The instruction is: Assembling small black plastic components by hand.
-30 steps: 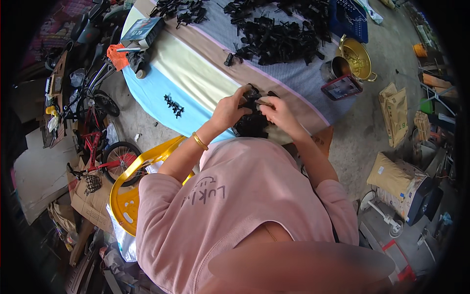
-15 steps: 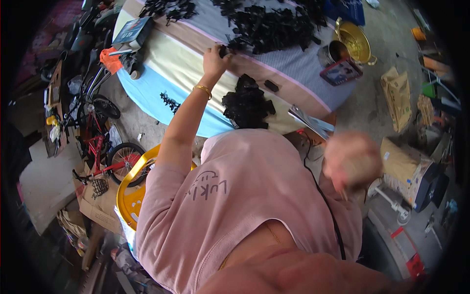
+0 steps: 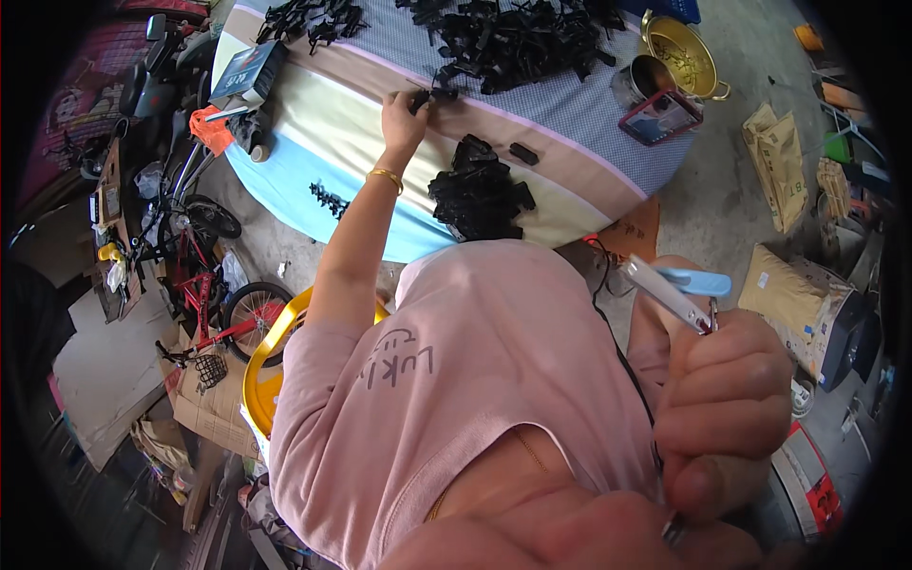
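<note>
My left hand (image 3: pixel 406 128) reaches out over the cloth-covered table, its fingers closed on a small black plastic piece (image 3: pixel 419 101). Another black piece (image 3: pixel 444 94) lies just beyond the fingertips. Raised close to the camera at the right, my right hand (image 3: pixel 727 404) is closed around what looks like a nail clipper, with silver metal jaws (image 3: pixel 665 293) and a light blue lever (image 3: pixel 698 281). A heap of black pieces (image 3: pixel 480 195) sits at the table's near edge, with a single black block (image 3: pixel 523 153) to its right.
Across the table (image 3: pixel 313 119) lies a large pile of black parts (image 3: pixel 518 43). A gold-coloured pot (image 3: pixel 698 57), a metal cup (image 3: pixel 646 76) and a phone (image 3: pixel 662 119) stand at the right; a box (image 3: pixel 249 76) at the left. A yellow chair (image 3: pixel 261 370) and red bicycle (image 3: pixel 214 318) are below.
My right hand has come nearer the camera and lower in view, bringing the clipper along, and is no longer blurred. My left hand has shifted slightly left with the black piece.
</note>
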`<action>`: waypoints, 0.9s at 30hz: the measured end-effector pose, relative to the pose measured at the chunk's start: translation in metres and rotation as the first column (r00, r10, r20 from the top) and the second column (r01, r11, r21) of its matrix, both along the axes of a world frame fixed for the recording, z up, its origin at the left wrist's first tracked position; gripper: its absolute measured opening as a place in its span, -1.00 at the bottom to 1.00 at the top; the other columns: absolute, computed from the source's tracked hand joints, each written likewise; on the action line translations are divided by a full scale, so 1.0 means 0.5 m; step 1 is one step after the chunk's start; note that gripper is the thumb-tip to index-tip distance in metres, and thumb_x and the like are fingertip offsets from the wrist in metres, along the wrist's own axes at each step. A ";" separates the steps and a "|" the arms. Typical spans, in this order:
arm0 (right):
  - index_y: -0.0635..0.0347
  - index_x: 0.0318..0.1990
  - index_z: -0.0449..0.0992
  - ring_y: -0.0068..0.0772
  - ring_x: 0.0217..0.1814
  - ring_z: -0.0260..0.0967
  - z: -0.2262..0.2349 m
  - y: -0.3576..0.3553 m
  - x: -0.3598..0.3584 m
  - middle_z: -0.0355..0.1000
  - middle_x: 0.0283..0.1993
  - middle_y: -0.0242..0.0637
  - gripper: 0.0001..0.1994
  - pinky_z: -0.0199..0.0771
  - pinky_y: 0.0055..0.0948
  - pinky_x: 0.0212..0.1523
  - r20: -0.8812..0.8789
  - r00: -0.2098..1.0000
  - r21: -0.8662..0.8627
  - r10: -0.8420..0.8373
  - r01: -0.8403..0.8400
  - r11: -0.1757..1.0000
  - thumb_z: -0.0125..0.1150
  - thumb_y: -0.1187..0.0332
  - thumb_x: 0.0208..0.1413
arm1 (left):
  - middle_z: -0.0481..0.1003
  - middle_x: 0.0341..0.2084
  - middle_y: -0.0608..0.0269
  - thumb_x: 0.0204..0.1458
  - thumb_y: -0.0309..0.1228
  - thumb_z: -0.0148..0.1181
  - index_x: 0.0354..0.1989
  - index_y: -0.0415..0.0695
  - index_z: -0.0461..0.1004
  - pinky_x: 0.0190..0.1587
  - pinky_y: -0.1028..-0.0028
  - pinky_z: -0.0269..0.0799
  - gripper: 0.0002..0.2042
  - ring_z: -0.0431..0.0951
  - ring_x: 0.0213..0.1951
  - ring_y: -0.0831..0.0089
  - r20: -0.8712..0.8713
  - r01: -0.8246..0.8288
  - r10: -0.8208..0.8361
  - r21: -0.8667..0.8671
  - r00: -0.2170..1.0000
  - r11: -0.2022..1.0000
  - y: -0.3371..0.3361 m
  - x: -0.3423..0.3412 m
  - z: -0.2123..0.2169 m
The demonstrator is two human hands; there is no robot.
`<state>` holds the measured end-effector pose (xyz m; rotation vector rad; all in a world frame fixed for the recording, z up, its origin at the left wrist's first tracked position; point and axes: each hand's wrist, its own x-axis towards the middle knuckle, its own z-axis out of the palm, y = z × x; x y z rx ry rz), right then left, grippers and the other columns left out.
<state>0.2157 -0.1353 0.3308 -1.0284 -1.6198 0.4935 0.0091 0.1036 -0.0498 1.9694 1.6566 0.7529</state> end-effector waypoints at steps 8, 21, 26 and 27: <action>-0.11 -0.13 0.41 -0.61 -0.61 0.09 -0.026 0.002 0.018 0.28 -0.50 -0.52 -0.79 0.02 -0.58 -0.61 0.029 0.999 0.181 0.019 -0.023 0.983 0.00 0.21 0.08 | 0.41 -0.32 0.11 -0.17 -0.51 0.14 -0.22 -0.22 0.42 -0.21 0.45 0.37 -0.74 0.44 -0.30 0.33 0.382 -0.013 0.043 -0.081 0.923 0.997 -0.033 -0.001 -0.004; 0.12 -0.41 0.52 -0.52 -0.64 0.24 -0.109 0.076 0.051 0.44 -0.42 -0.38 -0.82 0.14 -0.55 -0.66 0.096 0.956 0.413 0.278 -0.293 0.862 0.30 0.38 -0.26 | 0.45 -0.37 0.24 -0.23 -0.59 0.15 -0.21 -0.27 0.41 -0.20 0.58 0.34 -0.69 0.44 -0.30 0.53 0.587 0.025 0.115 -0.225 0.801 0.974 -0.046 0.026 0.093; 0.31 -0.28 0.45 -0.65 -0.63 0.18 -0.352 0.198 0.000 0.33 -0.57 -0.34 -0.76 0.15 -0.71 -0.63 0.170 0.978 -0.109 -0.125 0.145 0.983 0.25 0.53 -0.19 | 0.43 -0.36 0.26 -0.22 -0.65 0.12 -0.20 -0.25 0.41 -0.20 0.58 0.35 -0.69 0.45 -0.27 0.50 0.461 0.061 -0.070 0.033 0.885 0.998 -0.050 0.051 0.153; 0.31 -0.28 0.45 -0.65 -0.63 0.18 -0.391 0.205 0.002 0.33 -0.57 -0.34 -0.76 0.15 -0.71 -0.63 0.173 0.977 -0.104 -0.129 0.148 0.984 0.25 0.53 -0.19 | 0.40 -0.34 0.25 -0.20 -0.65 0.14 -0.20 -0.24 0.42 -0.22 0.58 0.36 -0.70 0.44 -0.29 0.50 0.433 0.084 -0.099 0.052 0.896 0.995 -0.056 0.064 0.183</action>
